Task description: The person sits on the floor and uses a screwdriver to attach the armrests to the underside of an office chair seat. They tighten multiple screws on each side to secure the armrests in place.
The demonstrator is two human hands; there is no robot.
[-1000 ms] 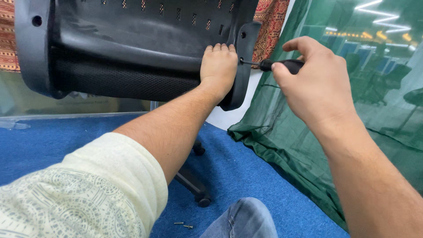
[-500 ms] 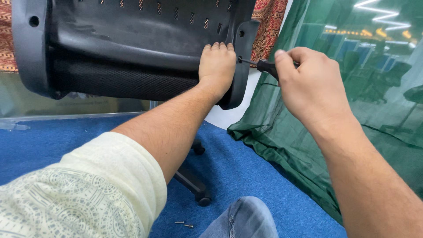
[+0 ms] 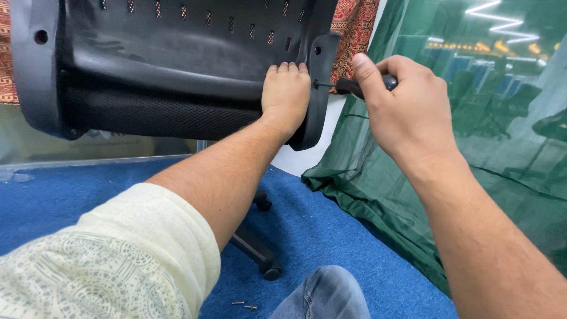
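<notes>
At 12 o'clock, the black chair back [image 3: 177, 71] is braced by the flat-fingered left hand [image 3: 286, 94], while the screwdriver [image 3: 348, 87], re-gripped since 1 second ago, is clenched in the right hand [image 3: 401, 109] at its edge, suggesting turning is underway.

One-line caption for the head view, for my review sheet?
Left hand braces a black chair back while the right hand drives a screwdriver into its side frame; two loose screws lie on blue carpet.

Blue carpeted floor [image 3: 331, 236] spread below. A dark green mesh curtain [image 3: 378, 177] draped down onto it beside reflective green-tinted glass [image 3: 502, 77] showing ceiling lights. Red patterned cloth [image 3: 354, 23] hung behind.
</notes>
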